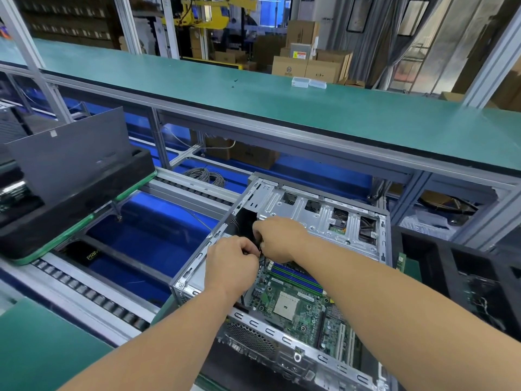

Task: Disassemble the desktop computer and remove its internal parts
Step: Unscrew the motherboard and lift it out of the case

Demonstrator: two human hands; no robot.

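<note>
- Fingers of the left hand are curled tight, pinching something thin and dark, seemingly a cable, at the meeting point with the right hand, whose fingers also bend down and close around the same spot; exactly what each one holds is too small to tell.
- Both hands work just above the upper edge of the motherboard, inside the open computer case.
- That case lies on its side with the open face up, its long axis running from the near perforated rear panel away toward the drive cage end, angled slightly right.
- It sits on a green-edged pallet on the roller conveyor, right in front of the person.
- Case is bare stamped sheet metal, silvery, with slots and cut-outs; the board is green, with a square pale CPU socket and blue and green memory slots in parallel rows.
- Left of it, another pallet carries a black foam tray with a grey flat panel standing in it, tilted.
- A black foam tray stands just right of the case.
- Overhead, a green-topped shelf crosses the view with small clear boxes on it; cardboard boxes are stacked behind.
- Both forearms cross over the case's near half, hiding part of the board.
</note>
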